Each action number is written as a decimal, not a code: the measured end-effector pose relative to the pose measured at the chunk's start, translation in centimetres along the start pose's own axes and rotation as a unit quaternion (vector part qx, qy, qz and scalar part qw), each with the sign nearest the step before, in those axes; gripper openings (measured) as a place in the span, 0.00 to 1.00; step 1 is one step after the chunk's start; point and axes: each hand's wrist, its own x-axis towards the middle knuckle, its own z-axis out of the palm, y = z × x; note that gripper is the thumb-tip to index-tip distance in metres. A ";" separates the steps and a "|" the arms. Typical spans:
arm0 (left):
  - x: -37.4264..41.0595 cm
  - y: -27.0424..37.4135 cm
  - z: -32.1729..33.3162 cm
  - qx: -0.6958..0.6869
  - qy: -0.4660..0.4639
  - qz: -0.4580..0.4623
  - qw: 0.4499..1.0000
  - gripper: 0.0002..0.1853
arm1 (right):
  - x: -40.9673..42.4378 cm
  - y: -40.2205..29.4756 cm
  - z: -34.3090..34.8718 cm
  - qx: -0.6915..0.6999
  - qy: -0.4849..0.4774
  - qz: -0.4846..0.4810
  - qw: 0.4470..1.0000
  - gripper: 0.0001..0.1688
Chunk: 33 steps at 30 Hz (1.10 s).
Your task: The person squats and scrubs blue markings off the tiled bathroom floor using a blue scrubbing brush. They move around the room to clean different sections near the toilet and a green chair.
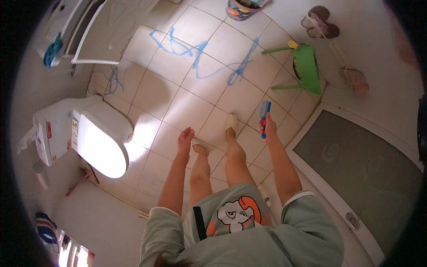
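My right hand grips the blue-and-red handle of a scrub brush, its pale grey-blue bristle head pointing away from me. The brush is held above the tiled floor. My left hand hangs over the tiles with loosely bent fingers, and nothing shows in it. Ahead, blue streaks of what looks like liquid run across the pale tiles in loops. A smaller blue squiggle lies farther left.
A white toilet stands on the left, near a washbasin cabinet. At the right are a small green chair and a framed door. A patterned bucket stands at the far end. Slippers hang on the right wall.
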 end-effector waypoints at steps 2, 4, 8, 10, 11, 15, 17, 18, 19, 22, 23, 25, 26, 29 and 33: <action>1.8 0.1 1.9 0.052 -0.022 0.004 0.998 0.30 | 3.5 0.9 -2.7 -0.019 -0.034 0.012 0.999 0.28; 5.2 -0.9 3.0 0.068 -0.029 0.039 0.996 0.30 | 7.0 1.6 -4.5 -0.072 -0.024 -0.007 0.997 0.25; 9.3 0.7 7.0 0.095 -0.006 0.048 0.994 0.29 | 12.5 1.9 -5.7 -0.194 0.022 -0.075 0.978 0.25; 12.1 0.7 9.1 0.115 -0.008 0.035 0.993 0.29 | 16.1 1.4 -5.7 -0.218 0.020 -0.114 0.969 0.27; 13.2 0.6 10.4 0.125 -0.015 0.024 0.992 0.27 | 17.9 1.5 -5.7 -0.226 0.021 -0.133 0.965 0.28; 17.0 0.2 14.0 0.194 -0.066 -0.019 0.979 0.27 | 22.5 1.9 -3.8 -0.241 0.061 -0.132 0.960 0.31; 20.3 -0.6 14.5 0.232 -0.073 0.005 0.970 0.27 | 25.6 2.7 -2.7 -0.259 0.072 -0.132 0.954 0.33; 22.2 -0.7 14.8 0.255 -0.079 0.017 0.964 0.27 | 27.4 3.2 -2.2 -0.268 0.079 -0.134 0.951 0.34; 24.1 -0.7 15.0 0.276 -0.085 0.030 0.957 0.27 | 29.3 4.0 -1.8 -0.280 0.079 -0.148 0.945 0.33; 29.6 -0.3 14.8 0.371 -0.098 0.095 0.918 0.28 | 33.7 5.3 0.2 -0.332 0.066 -0.177 0.924 0.33; 31.3 -0.1 14.6 0.407 -0.102 0.118 0.900 0.28 | 34.9 5.6 0.9 -0.360 0.054 -0.177 0.915 0.33; 34.6 0.5 14.3 0.495 -0.083 0.132 0.855 0.28 | 36.9 5.6 2.7 -0.402 0.048 -0.186 0.895 0.32; 36.1 0.6 14.1 0.511 -0.064 0.135 0.847 0.30 | 37.6 5.9 3.7 -0.417 0.051 -0.194 0.886 0.31; 40.5 0.1 13.0 0.549 0.031 0.102 0.829 0.38 | 40.6 8.4 5.8 -0.429 0.052 -0.229 0.872 0.31; 43.8 -1.7 10.3 0.543 0.074 0.033 0.836 0.58 | 42.8 11.3 7.0 -0.453 0.043 -0.265 0.850 0.32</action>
